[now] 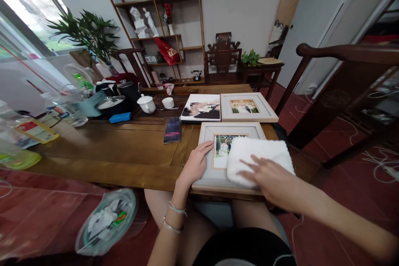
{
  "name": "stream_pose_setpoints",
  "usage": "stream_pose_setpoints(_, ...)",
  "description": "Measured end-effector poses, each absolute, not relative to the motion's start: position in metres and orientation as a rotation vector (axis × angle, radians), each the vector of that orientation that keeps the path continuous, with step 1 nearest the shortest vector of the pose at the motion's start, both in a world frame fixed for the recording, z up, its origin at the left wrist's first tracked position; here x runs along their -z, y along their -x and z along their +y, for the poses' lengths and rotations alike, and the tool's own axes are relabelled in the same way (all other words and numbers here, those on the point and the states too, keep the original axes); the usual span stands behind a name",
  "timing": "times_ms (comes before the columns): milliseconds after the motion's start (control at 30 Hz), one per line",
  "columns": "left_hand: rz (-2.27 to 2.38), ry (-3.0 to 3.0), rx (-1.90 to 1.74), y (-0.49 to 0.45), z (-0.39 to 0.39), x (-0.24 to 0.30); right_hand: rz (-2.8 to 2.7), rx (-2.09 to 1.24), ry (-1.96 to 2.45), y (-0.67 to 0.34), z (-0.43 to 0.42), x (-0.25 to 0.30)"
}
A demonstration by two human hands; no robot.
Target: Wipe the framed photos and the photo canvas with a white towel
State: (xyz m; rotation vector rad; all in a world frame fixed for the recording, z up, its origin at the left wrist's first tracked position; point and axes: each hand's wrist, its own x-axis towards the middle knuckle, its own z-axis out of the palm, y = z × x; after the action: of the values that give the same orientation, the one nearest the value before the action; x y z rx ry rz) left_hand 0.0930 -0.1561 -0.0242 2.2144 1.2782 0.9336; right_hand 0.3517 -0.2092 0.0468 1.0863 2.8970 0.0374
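left hand (196, 164): grip open, lay flat on frame (232, 127) | right hand (271, 178): grip open, fingers spread on towel (262, 151) | towel covered frame's right half, at surface (124, 149) near edge

A pale wooden picture frame (207, 133) lies flat at the table's near edge — photo facing up. A folded white towel (260, 153) rests on its right half.

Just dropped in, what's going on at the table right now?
A seated person has a framed photo lying flat at the near edge of the wooden table. The left hand rests on the frame's left side. The right hand lies flat on a folded white towel over its glass. A second framed photo, an unframed print and a phone lie farther back.
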Motion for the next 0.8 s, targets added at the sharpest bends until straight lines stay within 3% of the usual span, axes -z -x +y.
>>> stream_pose_setpoints(100,1.263,-2.22,-0.952,-0.093,-0.156,0.025,3.017,0.101,-1.011,-0.358,-0.245,-0.053)
stream_pose_setpoints(233,1.261,-2.214,-0.944,-0.093,-0.156,0.026,3.055,0.079,-1.243,-0.38,-0.223,-0.054)
stream_pose_setpoints(300,1.266,-2.21,-0.935,-0.092,-0.156,0.026,3.053,-0.095,-1.463,-0.392,-0.195,-0.061)
stream_pose_setpoints(400,1.266,-2.21,-0.931,-0.092,-0.156,0.026,2.986,-0.639,-1.764,-0.406,-0.155,-0.076)
stream_pose_setpoints(500,1.269,-2.211,-0.929,-0.092,-0.156,0.026,2.893,-0.992,-1.71,-0.412,-0.132,-0.076)
stream_pose_setpoints(633,1.279,-2.212,-0.913,-0.092,-0.156,0.025,2.849,-0.74,-1.394,-0.407,-0.123,-0.046)
stream_pose_setpoints(800,1.287,-2.209,-0.911,-0.092,-0.157,0.023,2.795,-0.476,-1.39,-0.384,-0.145,-0.029)
